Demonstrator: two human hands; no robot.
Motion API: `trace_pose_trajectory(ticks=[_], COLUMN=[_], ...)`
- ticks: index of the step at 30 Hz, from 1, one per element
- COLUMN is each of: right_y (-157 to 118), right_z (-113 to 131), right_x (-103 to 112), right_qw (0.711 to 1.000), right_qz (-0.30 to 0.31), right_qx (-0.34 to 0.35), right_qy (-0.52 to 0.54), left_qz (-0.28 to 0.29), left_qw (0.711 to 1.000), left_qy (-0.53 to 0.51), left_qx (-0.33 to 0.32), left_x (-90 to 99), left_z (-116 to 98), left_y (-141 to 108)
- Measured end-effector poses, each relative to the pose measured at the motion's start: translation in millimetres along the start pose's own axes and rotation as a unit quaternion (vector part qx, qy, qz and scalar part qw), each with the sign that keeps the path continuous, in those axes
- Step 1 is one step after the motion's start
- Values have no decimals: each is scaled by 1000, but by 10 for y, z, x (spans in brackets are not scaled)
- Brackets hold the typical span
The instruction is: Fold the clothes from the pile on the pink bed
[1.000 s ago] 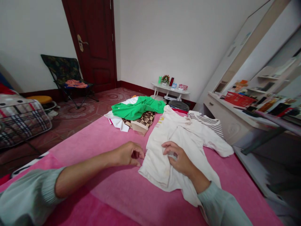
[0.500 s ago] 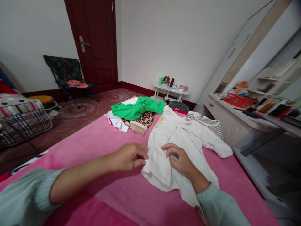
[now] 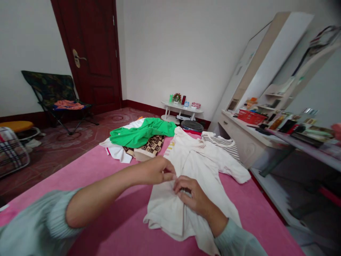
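A white long-sleeved shirt (image 3: 197, 170) lies spread on the pink bed cover (image 3: 106, 174), with one sleeve folded over the body toward me. My left hand (image 3: 160, 170) is closed in a pinch on the white cloth near the middle of the shirt. Right beside it, my right hand (image 3: 193, 193) also pinches the fabric, its thumb and fingers curled together. The fingertips of both hands nearly meet. The shirt's other sleeve (image 3: 237, 170) stretches out to the right.
Beyond the shirt lie a green garment (image 3: 144, 131), brown patterned clothing (image 3: 151, 146) and a striped top (image 3: 223, 142). A dresser (image 3: 245, 131) with a red basket (image 3: 252, 116) stands right. At the left is a folding chair (image 3: 57, 96).
My left hand has moved from the sleeve's lower edge up and right to the shirt's middle, close to my right hand. The view has turned slightly right.
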State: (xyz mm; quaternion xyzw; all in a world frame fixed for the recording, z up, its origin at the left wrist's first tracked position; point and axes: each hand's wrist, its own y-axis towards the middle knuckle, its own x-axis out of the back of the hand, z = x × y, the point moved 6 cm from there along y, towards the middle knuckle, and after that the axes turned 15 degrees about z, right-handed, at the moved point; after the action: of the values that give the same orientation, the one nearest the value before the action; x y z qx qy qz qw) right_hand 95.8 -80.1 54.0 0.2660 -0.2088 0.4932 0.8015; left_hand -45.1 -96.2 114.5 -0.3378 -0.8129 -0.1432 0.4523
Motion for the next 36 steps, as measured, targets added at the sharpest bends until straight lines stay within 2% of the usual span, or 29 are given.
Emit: trace_pose_trajectory(ticks=[2, 4, 6, 8, 10, 13, 27, 32, 36], right_y=[-5, -11, -10, -1, 14, 36, 76, -42, -213], right_z=[5, -1, -19, -56, -104, -172, -235, -115, -59], right_x=[2, 2, 1, 6, 14, 26, 54, 47, 46], right_qw=[1000, 1000, 1000, 999, 999, 997, 992, 993, 990], right_qz=[-5, -9, -12, -18, -26, -33, -58, -32, -45], right_qx=[-4, -11, -20, -32, -47, -66, -111, -113, -129], right_qy=[-5, -5, -4, -3, 0, 6, 19, 31, 32], left_qz=[-88, -143, -153, -155, -159, -164, -168, -163, -160], left_qw=[996, 986, 979, 967, 956, 948, 954, 954, 955], left_qy=[26, 42, 53, 84, 128, 166, 140, 143, 148], left_qx=[18, 69, 126, 182, 212, 216, 206, 206, 198], left_x=[92, 64, -61, -202, -313, -398, -380, -444, -482], left_z=[175, 444, 731, 962, 1086, 1134, 1140, 1119, 1075], left_y=[428, 811, 1092, 1234, 1273, 1255, 1217, 1165, 1101])
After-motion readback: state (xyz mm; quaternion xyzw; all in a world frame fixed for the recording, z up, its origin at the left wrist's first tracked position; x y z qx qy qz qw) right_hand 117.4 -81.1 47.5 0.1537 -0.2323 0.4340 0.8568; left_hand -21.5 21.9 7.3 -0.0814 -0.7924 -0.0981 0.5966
